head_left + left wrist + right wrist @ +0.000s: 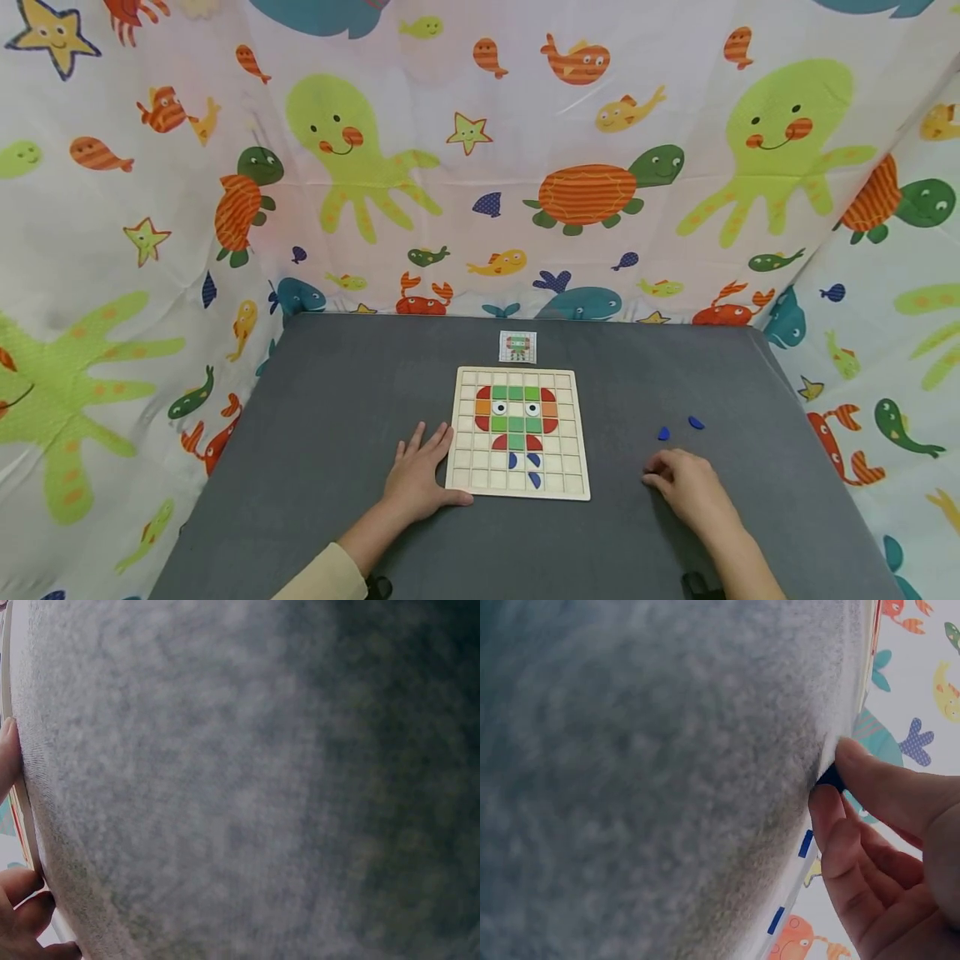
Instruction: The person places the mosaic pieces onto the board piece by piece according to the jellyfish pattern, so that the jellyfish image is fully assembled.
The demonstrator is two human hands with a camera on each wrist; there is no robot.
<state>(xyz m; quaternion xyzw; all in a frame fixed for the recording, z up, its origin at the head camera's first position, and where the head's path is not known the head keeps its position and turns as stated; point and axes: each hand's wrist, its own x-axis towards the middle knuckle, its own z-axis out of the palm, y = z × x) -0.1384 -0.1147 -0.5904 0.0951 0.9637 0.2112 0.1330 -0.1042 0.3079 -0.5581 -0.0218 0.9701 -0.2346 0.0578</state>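
Note:
A square wooden grid board [480, 482] lies on the grey table with red, green, orange, white-eyed and blue pieces set in its cells. My left hand [418, 477] rests at the board's left edge, fingers spread, the thumb by the lower left corner. To the right of the board, my right hand [688, 490] pinches a small blue piece [830, 778] between thumb and index finger, close to the tabletop. Two loose blue pieces, one nearer [663, 433] and one farther [696, 422], lie just beyond that hand. Three blue half-round pieces [534, 459] sit in the board's lower cells.
A small picture card [517, 347] with a similar coloured pattern lies behind the board. The grey tabletop [337, 383] ends at a sea-animal curtain [465, 275] at the back and sides.

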